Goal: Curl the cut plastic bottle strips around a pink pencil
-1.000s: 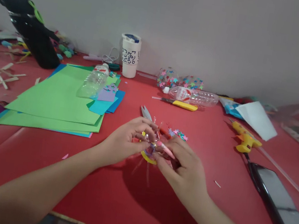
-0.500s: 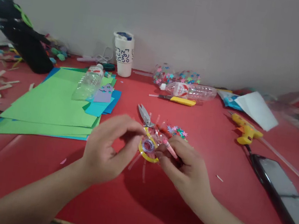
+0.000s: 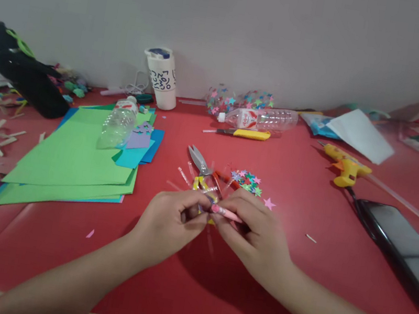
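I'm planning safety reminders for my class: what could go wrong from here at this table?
The scissors lie close to the left hand, so a bump might shift their blades. The right hand, holding a pink stick, could scatter the loose stars just beyond it. The glue gun might burn someone if hot; the picture can't tell.

Dim, greyish indoor light — soft shadow under the hands (image 3: 210, 226), slight blur, dark upper-right corner.
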Tool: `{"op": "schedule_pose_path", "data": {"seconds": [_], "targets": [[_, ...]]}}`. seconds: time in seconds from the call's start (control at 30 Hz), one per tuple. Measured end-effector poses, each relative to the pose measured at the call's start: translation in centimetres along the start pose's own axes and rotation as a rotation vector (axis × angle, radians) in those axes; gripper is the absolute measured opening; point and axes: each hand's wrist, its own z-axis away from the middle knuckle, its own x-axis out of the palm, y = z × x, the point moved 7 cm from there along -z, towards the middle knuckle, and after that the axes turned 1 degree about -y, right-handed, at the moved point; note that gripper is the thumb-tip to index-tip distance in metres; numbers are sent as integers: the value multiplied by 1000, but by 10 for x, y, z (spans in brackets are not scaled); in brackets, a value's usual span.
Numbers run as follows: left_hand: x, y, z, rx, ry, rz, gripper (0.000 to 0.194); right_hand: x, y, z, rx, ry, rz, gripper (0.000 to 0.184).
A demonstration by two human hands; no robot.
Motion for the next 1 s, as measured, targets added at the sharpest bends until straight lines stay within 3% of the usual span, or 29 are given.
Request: {"op": "schedule_pose_path", "data": {"seconds": [0.33,0.57,0.9,1.0], "targets": [[-10,-24,-7,-162,40,137,6,-2,23,-2,110,-37,82,14],[-12,-22,-7,-196,59,209,7,-7,15,0,31,1,59,14],[-11,-16,-6,-155,53,230,4,-4,13,-2,52,-39,35,11],[-6,-17,-5,-215,32,298,6,-2,14,0,84,-59,8,10]]}}
